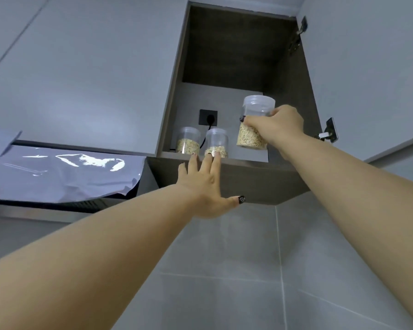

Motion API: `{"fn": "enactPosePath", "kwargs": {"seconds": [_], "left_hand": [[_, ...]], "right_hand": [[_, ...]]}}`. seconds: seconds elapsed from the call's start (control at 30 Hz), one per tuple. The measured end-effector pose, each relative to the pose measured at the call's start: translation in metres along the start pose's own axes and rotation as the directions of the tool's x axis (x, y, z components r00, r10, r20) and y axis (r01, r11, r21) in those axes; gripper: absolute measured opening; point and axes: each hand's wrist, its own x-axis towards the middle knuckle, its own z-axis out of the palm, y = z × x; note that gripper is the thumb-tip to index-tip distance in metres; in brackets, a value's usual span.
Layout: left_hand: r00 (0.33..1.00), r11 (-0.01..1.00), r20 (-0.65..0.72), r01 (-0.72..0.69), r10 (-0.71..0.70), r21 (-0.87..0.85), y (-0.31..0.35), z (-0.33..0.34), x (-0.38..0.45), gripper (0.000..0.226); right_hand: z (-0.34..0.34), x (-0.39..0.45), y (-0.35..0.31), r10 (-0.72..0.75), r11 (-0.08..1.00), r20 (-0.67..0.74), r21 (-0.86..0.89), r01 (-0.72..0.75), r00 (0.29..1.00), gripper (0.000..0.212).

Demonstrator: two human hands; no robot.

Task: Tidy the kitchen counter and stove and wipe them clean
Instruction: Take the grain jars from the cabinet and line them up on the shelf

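Reaching up into an open wall cupboard [227, 182], the right hand [278, 126] gripped a clear plastic jar [255, 120] partly filled with pale grains, fingers and thumb curled round its middle. The jar was held upright just above the cupboard's bottom shelf [246, 154], on the right side. The left hand [206, 186] lay flat against the cupboard's lower front edge, fingers straight and spread, fingertips reaching the shelf lip, holding nothing. Two more jars [188, 140] [216, 144] of the same kind stood side by side on the shelf's left part, upright, each with grains at the bottom. Behind them a black socket [208, 117] sat on the back wall with a black cable running down from it. Left of the cupboard, shiny foil [65, 175] covered the range hood [45, 211]. Grey tiles [248, 282] lined the wall below.
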Motion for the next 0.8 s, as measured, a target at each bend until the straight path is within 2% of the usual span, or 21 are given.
{"fn": "enactPosePath", "kwargs": {"seconds": [0.1,0.37,0.5,0.6,0.7,0.8], "left_hand": [[0.996,0.997,-0.078,-0.048,0.053,0.065,-0.010,-0.003,0.001,0.110],[0.999,0.995,-0.040,-0.025,0.029,0.092,-0.009,0.000,0.008,0.111],[0.999,0.994,-0.039,-0.018,0.022,0.105,-0.014,0.007,0.009,0.116],[0.999,0.991,-0.044,-0.002,0.008,0.133,-0.012,0.014,0.009,0.119],[0.998,0.988,-0.063,0.015,-0.006,0.152,-0.013,0.020,0.010,0.122],[0.998,0.988,-0.050,0.036,-0.029,0.151,-0.011,0.020,0.008,0.122]], "right_hand": [[0.015,0.009,0.011,0.051,0.998,0.014,-0.027,-0.051,0.999,0.062],[0.052,0.016,0.037,0.169,0.979,0.016,-0.114,-0.166,0.985,0.061],[0.056,0.018,0.047,0.138,0.938,0.005,-0.321,-0.129,0.990,0.052],[0.060,0.018,0.051,0.111,0.902,-0.005,-0.418,-0.103,0.994,0.054],[0.065,0.019,0.050,0.129,0.887,-0.001,-0.447,-0.116,0.992,0.057],[0.066,0.017,0.046,0.190,0.901,-0.003,-0.397,-0.175,0.982,0.064]]}}
